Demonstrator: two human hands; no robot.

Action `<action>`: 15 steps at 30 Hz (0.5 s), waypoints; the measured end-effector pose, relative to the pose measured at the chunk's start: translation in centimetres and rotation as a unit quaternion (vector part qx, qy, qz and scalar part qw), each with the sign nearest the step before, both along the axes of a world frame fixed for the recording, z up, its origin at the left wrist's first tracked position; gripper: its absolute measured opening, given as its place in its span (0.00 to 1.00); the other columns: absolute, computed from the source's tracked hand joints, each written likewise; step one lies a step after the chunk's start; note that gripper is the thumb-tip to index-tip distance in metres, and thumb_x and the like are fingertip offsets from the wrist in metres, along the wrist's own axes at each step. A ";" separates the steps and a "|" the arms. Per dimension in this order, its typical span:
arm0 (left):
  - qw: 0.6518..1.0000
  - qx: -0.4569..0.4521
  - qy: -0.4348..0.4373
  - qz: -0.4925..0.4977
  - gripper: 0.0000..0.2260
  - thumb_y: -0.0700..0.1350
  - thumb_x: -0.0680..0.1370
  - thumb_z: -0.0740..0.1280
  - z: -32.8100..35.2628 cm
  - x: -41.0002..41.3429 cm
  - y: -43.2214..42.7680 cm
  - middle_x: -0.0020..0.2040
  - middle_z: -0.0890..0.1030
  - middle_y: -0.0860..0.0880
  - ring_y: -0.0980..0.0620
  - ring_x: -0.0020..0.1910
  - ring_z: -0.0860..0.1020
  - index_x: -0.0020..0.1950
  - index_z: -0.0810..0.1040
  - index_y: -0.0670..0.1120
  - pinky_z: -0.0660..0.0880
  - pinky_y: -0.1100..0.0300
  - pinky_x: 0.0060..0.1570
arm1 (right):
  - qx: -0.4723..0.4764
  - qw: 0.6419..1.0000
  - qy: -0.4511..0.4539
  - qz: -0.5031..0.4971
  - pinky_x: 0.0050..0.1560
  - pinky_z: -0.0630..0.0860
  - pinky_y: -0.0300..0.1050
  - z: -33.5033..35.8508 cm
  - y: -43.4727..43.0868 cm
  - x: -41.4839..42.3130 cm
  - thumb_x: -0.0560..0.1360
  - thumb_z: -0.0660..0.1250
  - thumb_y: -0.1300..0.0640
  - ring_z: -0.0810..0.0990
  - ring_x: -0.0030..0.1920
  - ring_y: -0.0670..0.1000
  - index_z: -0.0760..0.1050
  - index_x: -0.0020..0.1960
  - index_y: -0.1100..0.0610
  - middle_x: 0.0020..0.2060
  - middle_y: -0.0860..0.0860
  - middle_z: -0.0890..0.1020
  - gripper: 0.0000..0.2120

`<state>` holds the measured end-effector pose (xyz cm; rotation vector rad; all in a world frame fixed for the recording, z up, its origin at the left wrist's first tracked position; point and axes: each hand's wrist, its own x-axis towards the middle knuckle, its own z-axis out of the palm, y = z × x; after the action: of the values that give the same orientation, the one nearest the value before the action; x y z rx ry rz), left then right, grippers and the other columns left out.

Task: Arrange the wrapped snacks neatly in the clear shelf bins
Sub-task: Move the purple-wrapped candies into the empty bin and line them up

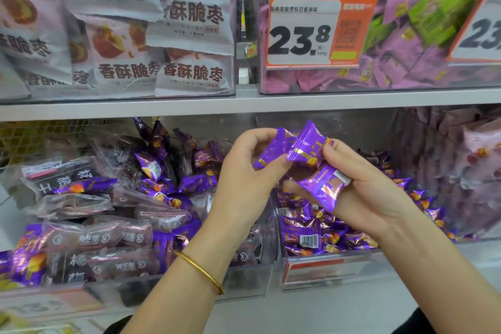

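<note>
The left hand (244,173) has its grip pinched on one purple snack (271,148). The right hand (363,195) is clamped round a small stack of snacks (324,188) — probably squaring them to face one way before they go into the clear bin (325,262) just below.

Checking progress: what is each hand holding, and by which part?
Left hand pinches one purple packet at its middle; right hand grips two others by their right ends.
</note>
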<state>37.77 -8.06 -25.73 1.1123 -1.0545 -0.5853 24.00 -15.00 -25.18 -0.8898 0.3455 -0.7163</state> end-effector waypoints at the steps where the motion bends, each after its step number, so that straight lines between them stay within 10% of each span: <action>1: 0.999 0.007 -0.032 0.002 0.14 0.36 0.70 0.73 0.1 -0.1 0.0 0.46 0.82 0.55 0.60 0.46 0.79 0.48 0.77 0.53 0.74 0.69 0.45 | 0.000 1.000 0.000 -0.012 0.39 0.80 0.53 -0.1 0.0 -0.4 0.64 0.69 0.59 0.83 0.45 0.59 0.74 0.46 0.61 0.50 0.64 0.79 0.12; 8: 0.954 0.112 -0.277 -0.008 0.19 0.40 0.72 0.71 -0.3 -0.2 0.8 0.45 0.81 0.58 0.63 0.46 0.77 0.60 0.75 0.55 0.71 0.61 0.58 | -0.072 0.987 0.140 -0.035 0.34 0.80 0.48 -1.5 -0.7 -4.2 0.49 0.83 0.52 0.82 0.34 0.55 0.78 0.37 0.57 0.37 0.60 0.82 0.22; 11: 0.918 0.143 -0.371 0.011 0.18 0.44 0.73 0.70 -0.3 -0.5 1.1 0.51 0.79 0.63 0.60 0.58 0.74 0.61 0.74 0.58 0.64 0.51 0.66 | -0.117 0.964 0.236 -0.036 0.38 0.76 0.47 -1.9 -0.5 -5.0 0.60 0.77 0.54 0.79 0.32 0.52 0.78 0.35 0.54 0.35 0.57 0.82 0.09; 15: 0.900 0.136 -0.411 0.044 0.16 0.41 0.76 0.66 -0.4 -0.2 0.9 0.54 0.74 0.64 0.60 0.61 0.69 0.61 0.76 0.56 0.61 0.73 0.59 | -0.145 0.943 0.299 -0.017 0.36 0.74 0.42 -2.3 -0.2 -4.5 0.68 0.69 0.61 0.79 0.30 0.49 0.73 0.40 0.58 0.33 0.55 0.82 0.05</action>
<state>37.60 -7.17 -26.09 1.7153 -1.6617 -0.1678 19.51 -15.21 -27.49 -1.3850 0.8100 -0.5209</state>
